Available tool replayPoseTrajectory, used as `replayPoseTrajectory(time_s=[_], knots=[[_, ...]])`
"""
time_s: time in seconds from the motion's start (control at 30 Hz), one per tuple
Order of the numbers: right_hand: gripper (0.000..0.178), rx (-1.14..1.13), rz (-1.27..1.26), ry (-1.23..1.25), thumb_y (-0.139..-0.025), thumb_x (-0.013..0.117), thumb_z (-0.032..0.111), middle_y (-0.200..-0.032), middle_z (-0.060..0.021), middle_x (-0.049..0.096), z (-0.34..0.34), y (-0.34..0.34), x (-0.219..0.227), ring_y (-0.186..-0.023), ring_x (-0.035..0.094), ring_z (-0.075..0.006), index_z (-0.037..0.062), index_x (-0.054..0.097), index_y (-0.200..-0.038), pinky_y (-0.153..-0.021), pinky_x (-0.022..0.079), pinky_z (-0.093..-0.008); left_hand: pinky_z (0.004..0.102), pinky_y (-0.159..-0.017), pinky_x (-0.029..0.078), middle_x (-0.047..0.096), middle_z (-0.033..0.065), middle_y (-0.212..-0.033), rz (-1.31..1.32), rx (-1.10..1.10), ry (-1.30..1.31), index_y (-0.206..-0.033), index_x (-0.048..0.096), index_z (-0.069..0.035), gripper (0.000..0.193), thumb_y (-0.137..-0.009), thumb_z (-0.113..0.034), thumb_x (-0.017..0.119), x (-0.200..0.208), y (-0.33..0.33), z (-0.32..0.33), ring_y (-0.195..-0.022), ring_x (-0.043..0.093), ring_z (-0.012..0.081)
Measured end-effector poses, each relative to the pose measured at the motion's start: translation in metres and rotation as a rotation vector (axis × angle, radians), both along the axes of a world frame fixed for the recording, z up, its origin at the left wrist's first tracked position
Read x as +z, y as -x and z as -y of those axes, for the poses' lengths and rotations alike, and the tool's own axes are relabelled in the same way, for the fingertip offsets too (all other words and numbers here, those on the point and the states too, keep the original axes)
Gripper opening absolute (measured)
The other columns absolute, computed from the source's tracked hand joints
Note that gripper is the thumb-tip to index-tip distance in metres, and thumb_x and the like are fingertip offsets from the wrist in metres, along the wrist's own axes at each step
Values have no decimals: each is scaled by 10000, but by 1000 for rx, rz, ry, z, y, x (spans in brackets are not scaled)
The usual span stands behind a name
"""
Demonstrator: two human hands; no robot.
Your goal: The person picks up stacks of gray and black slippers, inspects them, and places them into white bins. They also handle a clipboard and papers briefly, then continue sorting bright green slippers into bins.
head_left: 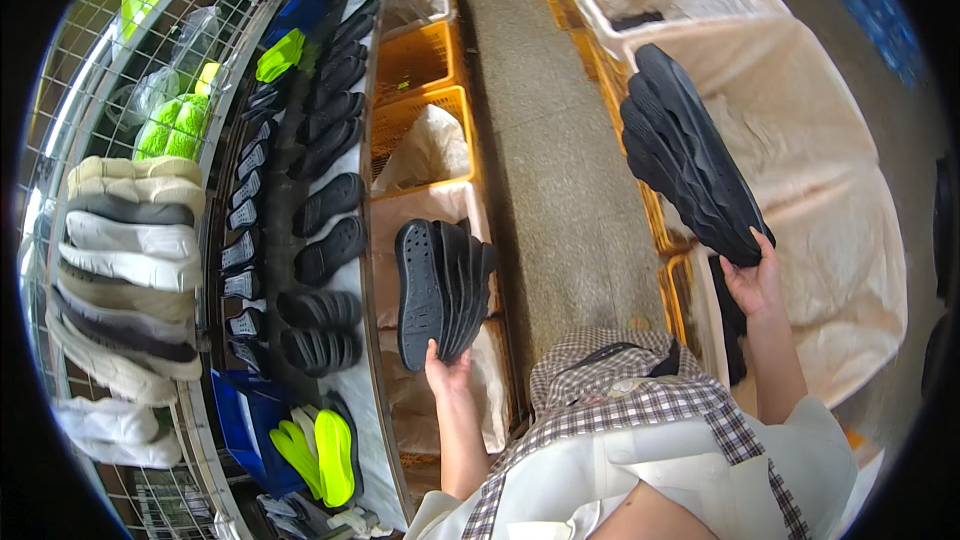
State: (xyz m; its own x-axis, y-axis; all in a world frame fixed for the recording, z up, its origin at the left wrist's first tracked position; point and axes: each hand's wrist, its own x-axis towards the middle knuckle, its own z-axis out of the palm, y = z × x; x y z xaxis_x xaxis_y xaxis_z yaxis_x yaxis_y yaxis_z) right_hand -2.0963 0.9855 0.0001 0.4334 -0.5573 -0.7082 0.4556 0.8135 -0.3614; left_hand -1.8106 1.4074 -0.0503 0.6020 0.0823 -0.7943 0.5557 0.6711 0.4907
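1. Two fanned stacks of black shoe soles are held up in front of the person, well apart. The left stack stands nearly upright, its perforated outer sole facing the bench; the right stack leans, with its top toward the upper left.
2. The left hand is closed on the bottom end of the left stack, thumb and fingers gripping the soles, beside the bench edge and above a lined crate.
3. The right hand is clamped on the lower end of the right stack, over the pale lining of the large bins on that side.
4. Below the right hand, dark pieces lie in a smaller lined crate.
5. Between the two sides runs a speckled grey floor.
6. Left of the floor, orange crates stand in a row alongside the bench.
7. On the bench, black soles are laid out in rows; bright yellow-green soles stand at the near end beside a blue bin.
8. Farthest left, beige, white and dark soles are stacked against a wire rack.
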Motion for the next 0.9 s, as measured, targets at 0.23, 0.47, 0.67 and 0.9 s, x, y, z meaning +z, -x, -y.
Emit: replayPoseTrajectory(time_s=[0.23,0.47,0.67,0.9], knots=[[274,-17,-20,-17,-822,625,282,-983,-14,652,78,-132,-87,-861,613,-167,111,609,-1035,-686,539,-304,545,-909,448,544,168,-1213,124,-123,55,-1152,528,3,419,-806,-197,656,-69,-143,97,-1088,534,346],[250,-72,-27,-118,-835,600,309,-983,-12,666,205,-265,-131,-848,630,-166,121,638,-995,-651,554,-301,549,-910,445,540,185,-1226,110,-250,31,-1167,516,12,387,-865,-219,585,-97,-285,262,-1090,537,369],[274,-64,-68,-77,-815,622,306,-986,-11,660,349,-401,-139,-879,623,-160,127,623,-1022,-648,549,-295,543,-913,455,534,200,-1214,102,-283,30,-1186,494,34,428,-846,-196,617,-112,-451,430,-1091,529,373],[316,61,-87,-73,-809,627,263,-982,-58,647,570,-618,-133,-850,631,-184,70,585,-1056,-641,557,-304,535,-912,461,505,183,-1248,-15,-82,82,-1185,487,24,440,-832,-192,637,-105,-629,652,-1106,519,358]])
